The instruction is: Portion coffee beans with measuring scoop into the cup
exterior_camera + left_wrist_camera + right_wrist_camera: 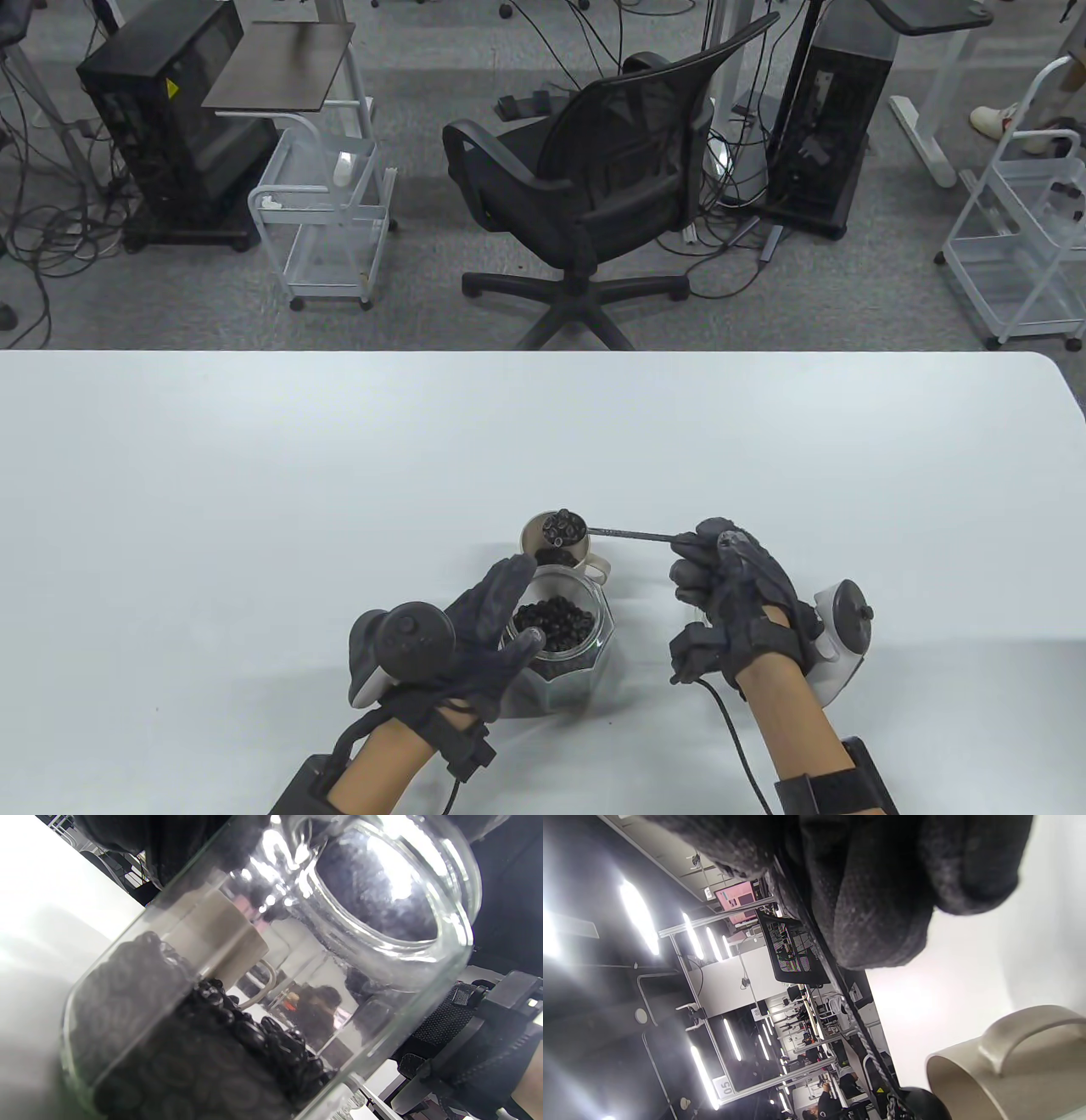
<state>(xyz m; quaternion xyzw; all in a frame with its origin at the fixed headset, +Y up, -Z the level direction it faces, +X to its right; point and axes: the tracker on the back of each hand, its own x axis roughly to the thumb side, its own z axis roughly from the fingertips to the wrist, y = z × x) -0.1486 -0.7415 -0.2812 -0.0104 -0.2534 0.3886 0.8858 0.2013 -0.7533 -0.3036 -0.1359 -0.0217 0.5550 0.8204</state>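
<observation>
Nearest the person, the glass jar (560, 645) stands on the white counter (254, 509), and it serves as the landmark here. It is a faceted, clear jar with an open mouth, and dark coffee beans (553, 615) fill it to well below the rim. In the left wrist view the beans (178, 1043) lie heaped against the jar's wall (382, 993), with the pale cup showing through the glass behind them.

The left hand (488, 632) is at the jar's left side. Its fingers are curved round the glass wall, thumb near the rim, so it grips the jar.

To the right of the jar, well apart from it, the right hand (734, 594) has its fingers curled and pinches the end of the thin metal handle of the measuring scoop (594, 533). The handle runs leftward from that hand, and the scoop's bowl hangs just beyond the jar, over the cup's mouth, heaped with dark beans.

Just beyond the jar, touching it or nearly so, stands the beige cup (564, 552), its handle turned toward the right. In the right wrist view the cup (1009, 1069) lies at the lower right, with the gloved fingers (882, 899) above it. I cannot tell how many beans are in the cup, because the scoop covers its opening.

Beyond the counter's far edge, a black office chair (594, 187) stands on the grey floor.
</observation>
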